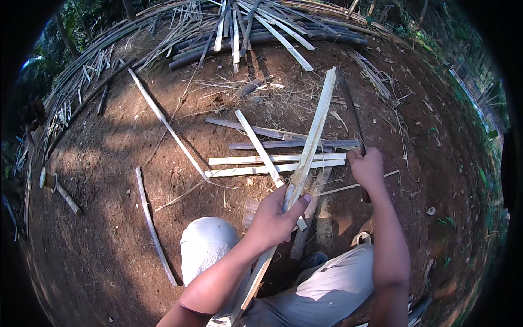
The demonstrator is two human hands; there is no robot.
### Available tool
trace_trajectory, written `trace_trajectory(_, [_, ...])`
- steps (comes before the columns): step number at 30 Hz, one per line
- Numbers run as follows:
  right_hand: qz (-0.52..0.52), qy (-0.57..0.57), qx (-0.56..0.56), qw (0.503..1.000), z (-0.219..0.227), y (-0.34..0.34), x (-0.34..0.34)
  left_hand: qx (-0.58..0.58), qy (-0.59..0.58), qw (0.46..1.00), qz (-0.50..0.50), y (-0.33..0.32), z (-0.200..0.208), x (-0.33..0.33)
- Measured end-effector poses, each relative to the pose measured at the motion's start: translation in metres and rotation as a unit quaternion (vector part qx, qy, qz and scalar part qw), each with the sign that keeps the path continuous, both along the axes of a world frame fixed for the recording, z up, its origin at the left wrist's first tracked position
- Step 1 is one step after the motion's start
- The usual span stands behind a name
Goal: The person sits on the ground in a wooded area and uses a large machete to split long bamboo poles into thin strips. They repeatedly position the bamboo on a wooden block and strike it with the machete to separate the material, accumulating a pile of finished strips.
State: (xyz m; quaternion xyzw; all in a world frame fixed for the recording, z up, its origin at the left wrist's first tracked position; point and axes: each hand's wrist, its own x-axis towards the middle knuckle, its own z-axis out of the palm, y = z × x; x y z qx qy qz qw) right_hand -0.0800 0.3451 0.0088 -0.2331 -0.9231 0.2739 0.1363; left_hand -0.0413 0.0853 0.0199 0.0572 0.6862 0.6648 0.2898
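My left hand (272,217) is closed around a long split bamboo strip (317,120), which slants from beside my lap up and away to the right. A thinner pale strip (256,139) passes behind that hand; whether my fingers grip it too, I cannot tell. To the right, my right hand (368,170) is wrapped round the handle of a machete (349,103), its dark narrow blade pointing away from me beside the bamboo's far end. Beyond my hands, several split bamboo strips (250,160) lie crosswise on the ground.
A large heap of split bamboo (235,32) rests across dark poles (272,39) at the back. A long thin pole (159,113) and a shorter strip (150,218) lie on the brown soil at left. My bent knee (207,242) is near my left forearm.
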Motion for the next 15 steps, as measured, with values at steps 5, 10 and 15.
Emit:
trace_trajectory(5, [0.137,0.055,0.105,0.983,0.015,-0.042,0.013,0.025,-0.020,0.999,-0.002,0.001,-0.014,-0.003])
trace_trajectory(10, [0.299,0.043,0.160,0.940,0.018,-0.081,0.030,0.026,0.040,0.997,0.056,-0.001,-0.033,-0.003])
trace_trajectory(15, [0.348,0.052,0.164,0.922,0.018,-0.095,0.040,0.046,-0.033,0.998,0.021,-0.007,-0.031,-0.001])
